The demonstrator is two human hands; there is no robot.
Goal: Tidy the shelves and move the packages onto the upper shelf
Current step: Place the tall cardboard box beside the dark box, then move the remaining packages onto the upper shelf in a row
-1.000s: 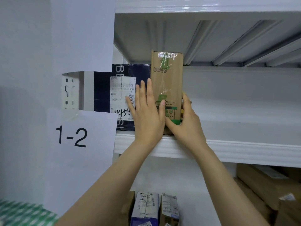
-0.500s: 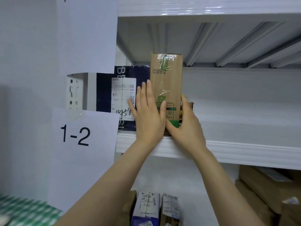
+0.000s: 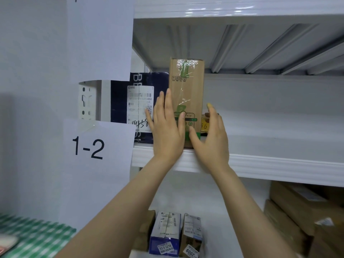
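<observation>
A tall brown cardboard box (image 3: 188, 90) with green print and clear tape stands upright on the upper shelf (image 3: 279, 165). It is pressed against a dark navy box (image 3: 121, 101) with a white shipping label on its left. My left hand (image 3: 166, 131) lies flat on the brown box's lower left front, fingers reaching over the navy box's label, thumb on the brown face. My right hand (image 3: 211, 140) cups the box's lower right side with its thumb on the front. A small yellow-labelled package (image 3: 204, 122) shows behind my right fingers, mostly hidden.
A paper sign reading "1-2" (image 3: 89, 148) hangs on the left upright. On the lower shelf stand a blue-and-white box (image 3: 164, 233) and a small brown labelled box (image 3: 191, 237). Brown cartons (image 3: 297, 211) are stacked at the right. A green checked surface (image 3: 37, 237) lies bottom left.
My right fingers have eased slightly off the box's right side, uncovering the yellow-labelled package behind. The brown box stays upright in the same spot, and my left hand has barely moved.
</observation>
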